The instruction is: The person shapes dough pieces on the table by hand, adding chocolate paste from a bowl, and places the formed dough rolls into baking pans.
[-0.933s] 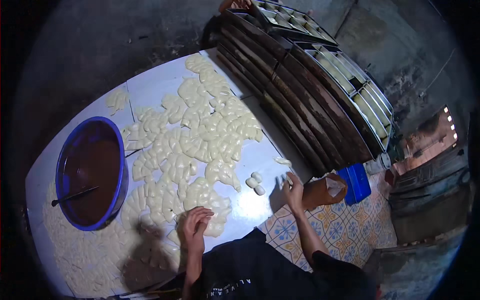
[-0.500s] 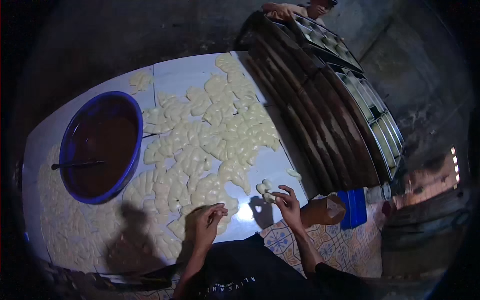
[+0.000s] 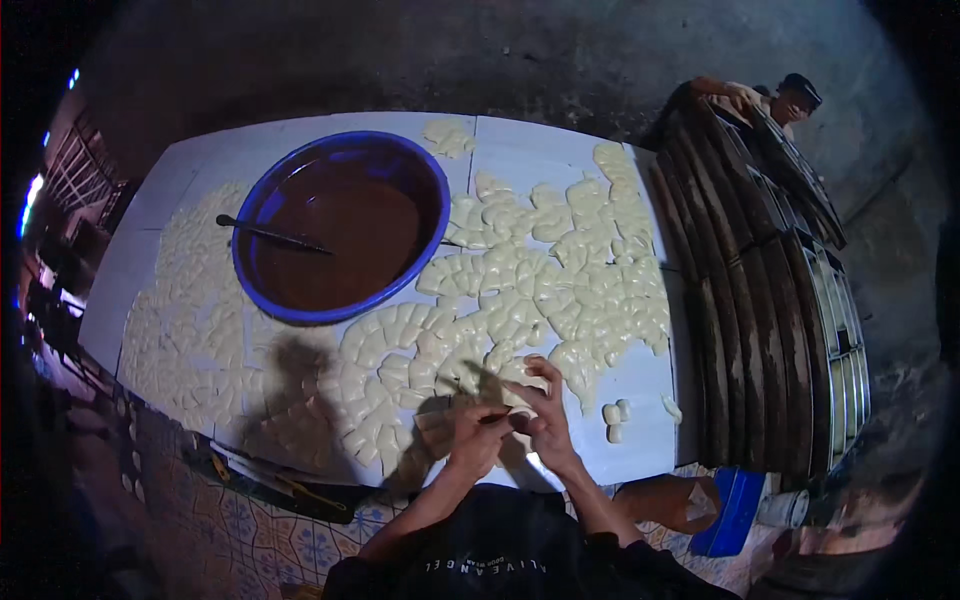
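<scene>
My left hand (image 3: 477, 437) and my right hand (image 3: 546, 420) meet low over the near edge of the table. Their fingertips are pinched together on a small pale piece of dough (image 3: 521, 409), partly hidden by the fingers. Many flattened, pale, glossy dough pieces (image 3: 520, 290) overlap across the white tabletop (image 3: 640, 456) beyond my hands. Right of my right hand sit a few small rounded dough lumps (image 3: 614, 433). Farther right lies one longer dough strip (image 3: 671, 408).
A blue basin (image 3: 443, 205) of brown liquid stands at the back left, a dark stick (image 3: 275, 236) resting in it. Stacked dark trays (image 3: 745, 330) line the right side, where another person (image 3: 790, 105) handles one. A blue container (image 3: 732, 512) sits below the table's right end.
My right hand has left the small dough lumps and moved left to join my left hand. The view has turned left. The other person's upper tray has tilted.
</scene>
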A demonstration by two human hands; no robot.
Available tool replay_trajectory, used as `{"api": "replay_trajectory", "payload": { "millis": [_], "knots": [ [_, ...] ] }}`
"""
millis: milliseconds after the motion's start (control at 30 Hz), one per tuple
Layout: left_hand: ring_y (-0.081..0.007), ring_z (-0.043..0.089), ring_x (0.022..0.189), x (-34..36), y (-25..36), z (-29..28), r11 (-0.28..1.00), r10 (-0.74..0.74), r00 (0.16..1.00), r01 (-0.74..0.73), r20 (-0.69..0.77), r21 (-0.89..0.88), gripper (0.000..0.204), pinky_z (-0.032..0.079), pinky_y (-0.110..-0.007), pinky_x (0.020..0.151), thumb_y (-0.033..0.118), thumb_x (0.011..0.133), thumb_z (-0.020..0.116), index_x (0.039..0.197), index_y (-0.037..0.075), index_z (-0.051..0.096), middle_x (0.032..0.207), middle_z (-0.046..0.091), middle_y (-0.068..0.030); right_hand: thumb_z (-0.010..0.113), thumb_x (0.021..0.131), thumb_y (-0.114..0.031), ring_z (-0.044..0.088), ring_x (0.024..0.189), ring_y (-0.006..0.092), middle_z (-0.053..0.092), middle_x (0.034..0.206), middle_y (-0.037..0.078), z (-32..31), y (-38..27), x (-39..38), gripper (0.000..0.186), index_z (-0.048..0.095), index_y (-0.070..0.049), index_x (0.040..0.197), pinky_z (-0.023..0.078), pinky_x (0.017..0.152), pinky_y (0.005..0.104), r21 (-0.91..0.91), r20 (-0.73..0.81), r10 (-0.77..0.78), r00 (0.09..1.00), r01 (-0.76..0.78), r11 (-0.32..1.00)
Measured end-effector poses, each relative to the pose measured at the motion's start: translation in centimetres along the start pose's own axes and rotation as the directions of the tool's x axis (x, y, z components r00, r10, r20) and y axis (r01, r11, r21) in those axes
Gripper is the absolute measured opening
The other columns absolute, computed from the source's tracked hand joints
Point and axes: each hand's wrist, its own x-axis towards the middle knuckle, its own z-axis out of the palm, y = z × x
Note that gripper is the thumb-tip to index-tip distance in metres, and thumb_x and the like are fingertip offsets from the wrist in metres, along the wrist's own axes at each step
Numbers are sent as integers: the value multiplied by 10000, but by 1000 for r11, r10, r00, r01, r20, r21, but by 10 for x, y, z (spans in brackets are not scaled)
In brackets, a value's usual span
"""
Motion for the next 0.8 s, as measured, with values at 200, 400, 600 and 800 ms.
{"api": "replay_trajectory", "payload": {
  "millis": [200, 400, 600, 800],
  "knots": [
    [-286, 483, 1225, 10, 26, -14, 727, -42, 880, 352, 474, -589, 1035, 373, -426, 1039, 698, 752, 601, 1415, -39, 302, 1363, 462, -196, 591, 753, -716, 308, 1335, 293, 257, 1482, 128, 15, 21, 13, 1000, 317, -32, 1430, 281, 1074, 445, 384, 205, 268, 941, -330, 862],
    [-249, 600, 1056, 125, 161, -80, 939, 126, 978, -171, 165, 299, 827, 436, -405, 962, 640, 907, 400, 1291, -88, 482, 1166, 622, -178, 692, 604, -749, 379, 1188, 192, 94, 1564, -14, 3, 47, 22, 1223, 130, -161, 1517, 428, 848, 340, 630, 206, 351, 913, -398, 667],
    [-378, 659, 770, 179, 244, -121, -145, 234, 967, 139, -102, 980, 901, 465, -497, 690, 711, 906, 192, 725, -38, 657, 724, 671, -190, 719, 716, -610, 404, 1211, 202, 165, 1548, 20, 19, 60, 4, 1055, 182, -155, 1503, 453, 860, 347, 581, 248, 438, 864, -495, 646],
    [-421, 629, 835, 152, 228, -66, -65, 298, 952, 97, -73, 993, 841, 485, -506, 765, 673, 924, 228, 922, -48, 660, 916, 664, -244, 681, 861, -359, 517, 1112, 162, 518, 1256, 80, 34, 64, 8, 801, 243, -106, 1482, 453, 927, 327, 669, 235, 501, 833, -513, 538]
  ]
}}
